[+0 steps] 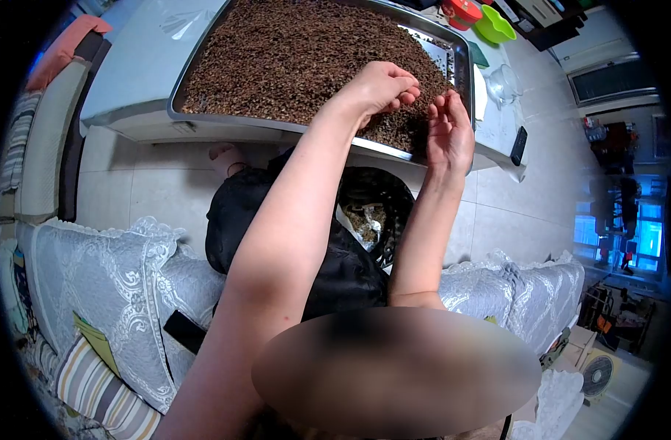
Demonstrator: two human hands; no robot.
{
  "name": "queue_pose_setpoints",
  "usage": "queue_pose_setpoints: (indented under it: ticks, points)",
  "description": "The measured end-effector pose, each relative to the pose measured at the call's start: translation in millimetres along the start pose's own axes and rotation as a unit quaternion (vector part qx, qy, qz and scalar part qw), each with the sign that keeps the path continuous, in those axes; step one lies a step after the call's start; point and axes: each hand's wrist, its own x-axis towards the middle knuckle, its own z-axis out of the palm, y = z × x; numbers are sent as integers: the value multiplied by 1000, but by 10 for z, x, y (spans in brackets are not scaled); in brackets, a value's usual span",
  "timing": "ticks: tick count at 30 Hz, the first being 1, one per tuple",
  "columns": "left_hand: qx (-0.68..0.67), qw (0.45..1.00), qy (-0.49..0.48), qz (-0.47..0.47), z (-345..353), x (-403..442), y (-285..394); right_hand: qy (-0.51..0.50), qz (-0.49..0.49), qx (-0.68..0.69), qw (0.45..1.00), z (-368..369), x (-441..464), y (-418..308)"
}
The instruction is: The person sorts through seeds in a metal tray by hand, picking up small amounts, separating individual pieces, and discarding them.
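A large metal tray [176,103] holds a wide heap of dark reddish-brown dried bits [277,62], too small to name. Over the heap's near right part, my left hand [385,89] is bent at the wrist with its fingers curled into a pinch; anything between the fingertips is too small to make out. Beside it, near the tray's front right corner, my right hand [451,136] is turned palm up. Its fingers are loosely bent and a little apart, and nothing shows on the palm. The two hands do not touch.
The tray rests on a covered white table [126,84]. Below its edge stands a black basket [405,202] with some litter inside. A clear container [503,84], a black remote [519,145], a green bowl [495,26] and a red container [462,13] lie to the right.
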Motion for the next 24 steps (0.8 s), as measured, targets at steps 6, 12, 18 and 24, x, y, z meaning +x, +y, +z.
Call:
queue_pose_setpoints:
  ticks: [6, 12, 18, 24]
  points:
    - [8, 999, 22, 39, -10, 17, 4, -28, -25, -37, 999, 87, -75, -53]
    - [29, 997, -7, 68, 55, -25, -11, -23, -50, -90, 994, 288, -187, 86]
    - [22, 996, -68, 56, 11, -58, 56, -41, -83, -80, 992, 266, -188, 56]
    - [101, 991, 50, 77, -41, -189, 172, -38, -125, -115, 985, 211, -298, -260]
